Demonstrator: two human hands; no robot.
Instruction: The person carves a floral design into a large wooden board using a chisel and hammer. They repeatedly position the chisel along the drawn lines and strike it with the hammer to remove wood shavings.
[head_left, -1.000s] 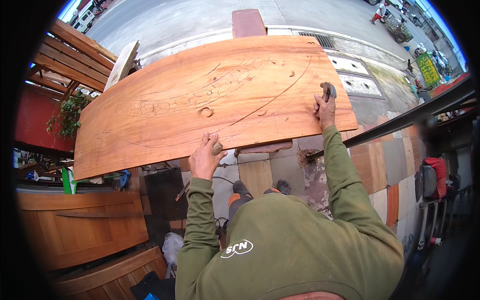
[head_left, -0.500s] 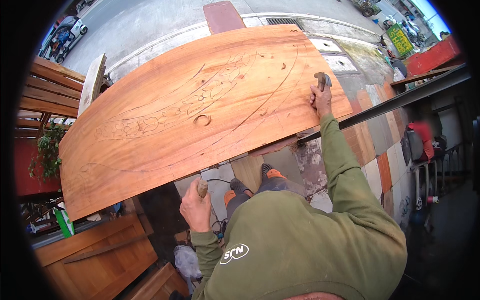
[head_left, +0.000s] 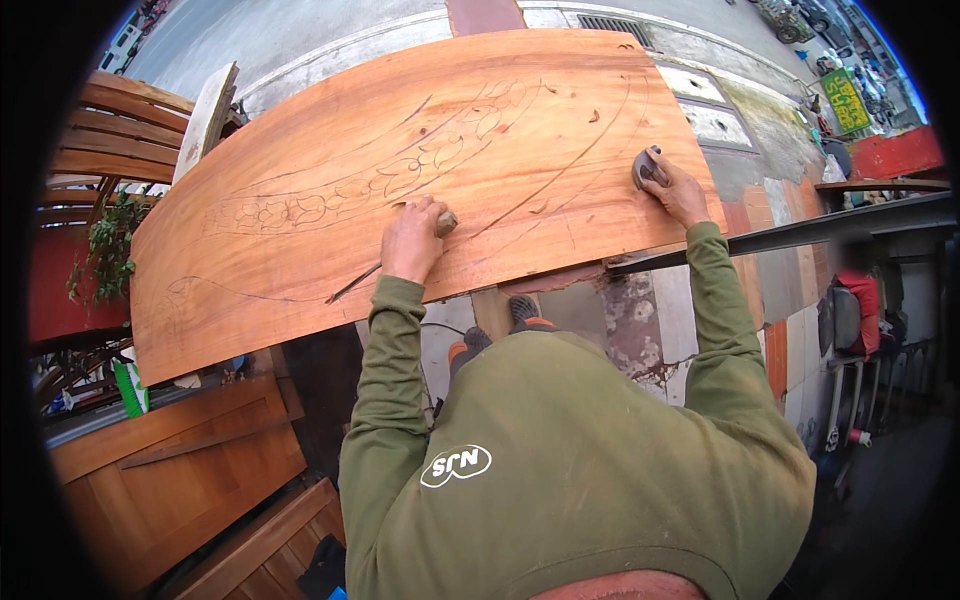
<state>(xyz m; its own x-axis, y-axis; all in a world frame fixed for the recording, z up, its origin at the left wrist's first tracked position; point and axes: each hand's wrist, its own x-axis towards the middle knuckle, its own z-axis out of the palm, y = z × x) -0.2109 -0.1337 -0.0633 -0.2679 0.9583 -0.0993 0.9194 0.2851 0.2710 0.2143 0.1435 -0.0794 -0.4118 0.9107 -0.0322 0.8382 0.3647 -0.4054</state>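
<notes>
A large orange-brown wooden plank (head_left: 300,130) lies across in front of me, with a leafy pattern and long curved lines cut into it. My left hand (head_left: 408,243) rests on its near part and grips a chisel (head_left: 444,223) by its wooden handle. The thin blade runs down-left from the hand along the plank surface. My right hand (head_left: 678,192) sits at the plank's right edge, closed over a small grey rounded tool (head_left: 645,166). Both sleeves are olive green.
Brown wooden panels (head_left: 170,480) stand at the lower left, slatted wooden furniture (head_left: 110,130) and a plant (head_left: 105,250) at the left. A dark metal bar (head_left: 790,235) runs under the plank's right end. A person in red (head_left: 855,295) sits at the right. Pavement lies beyond.
My left hand has come up from below the plank's near edge with the chisel and now lies on the plank. My right hand stays at the right edge.
</notes>
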